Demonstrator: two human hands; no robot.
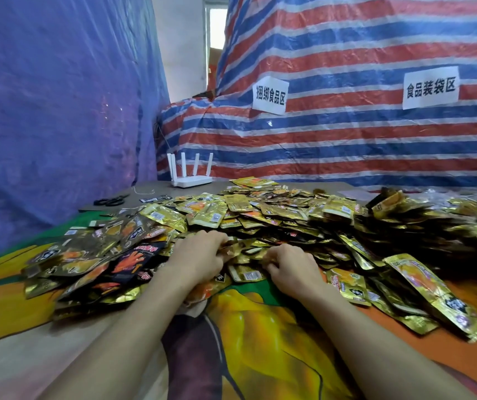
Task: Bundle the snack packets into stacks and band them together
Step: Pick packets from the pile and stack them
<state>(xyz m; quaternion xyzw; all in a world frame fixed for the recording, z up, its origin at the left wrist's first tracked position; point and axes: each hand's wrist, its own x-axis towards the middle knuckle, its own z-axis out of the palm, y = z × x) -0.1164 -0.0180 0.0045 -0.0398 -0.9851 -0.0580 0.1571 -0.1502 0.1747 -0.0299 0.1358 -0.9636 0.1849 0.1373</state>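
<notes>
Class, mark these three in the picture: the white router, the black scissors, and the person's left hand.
white router [192,181]: head view, on its flat base below the antennas.
black scissors [109,201]: head view, on the handle loops.
left hand [199,255]: head view, on the back of the hand, gripping snack packets [244,251].

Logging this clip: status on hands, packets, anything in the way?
Left hand and right hand both grip packets at the heap's near edge. Packets loose all round. Scissors and router far back, nothing blocking.
</notes>
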